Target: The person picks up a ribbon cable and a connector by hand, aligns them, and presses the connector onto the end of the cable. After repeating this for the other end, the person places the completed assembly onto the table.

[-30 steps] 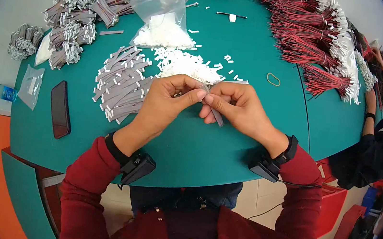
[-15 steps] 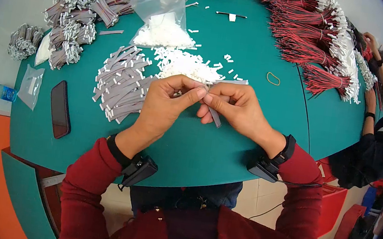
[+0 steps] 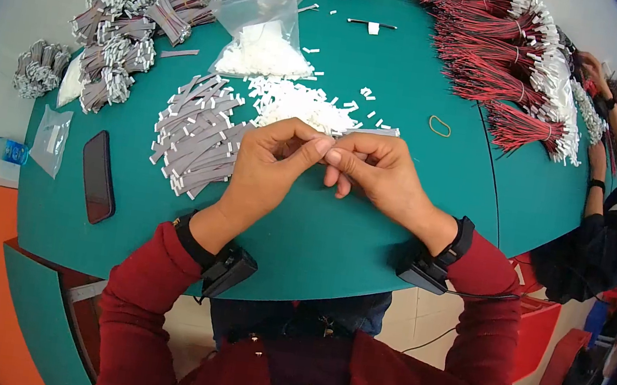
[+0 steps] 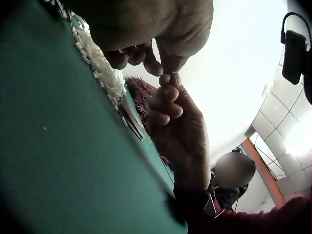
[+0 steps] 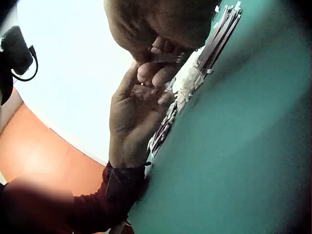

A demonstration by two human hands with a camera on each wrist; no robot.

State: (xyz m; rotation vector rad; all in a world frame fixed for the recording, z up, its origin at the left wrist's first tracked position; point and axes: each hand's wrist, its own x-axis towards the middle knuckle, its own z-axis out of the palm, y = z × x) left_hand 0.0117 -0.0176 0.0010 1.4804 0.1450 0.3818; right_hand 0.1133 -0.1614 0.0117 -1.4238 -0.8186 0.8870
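Both hands meet fingertip to fingertip over the front of the green table (image 3: 317, 248). My left hand (image 3: 269, 164) pinches with thumb and index finger, touching the right fingertips. My right hand (image 3: 388, 176) pinches from the other side, its other fingers curled beneath. Between them is a short grey ribbon cable, mostly hidden by the fingers; a pale strip (image 5: 168, 57) of it shows under the right hand in the right wrist view. Just beyond the hands lies a heap of small white connector housings (image 3: 296, 105). Left of it spreads a pile of grey ribbon cables (image 3: 195, 139) with white ends.
A plastic bag (image 3: 265, 50) of white pieces stands behind the heap. Bundled grey cables (image 3: 119, 35) lie back left, red-black wire bundles (image 3: 490, 53) back right. A phone (image 3: 98, 176) and bottle (image 3: 2, 148) are at left, a rubber band (image 3: 439, 126) at right. Another person's arms (image 3: 609, 100) reach in.
The grey ribbon cable's tail, which hung below the right hand earlier, no longer shows in the head view. Both hands stay nearly in place; the other person's hand at far right shifts.
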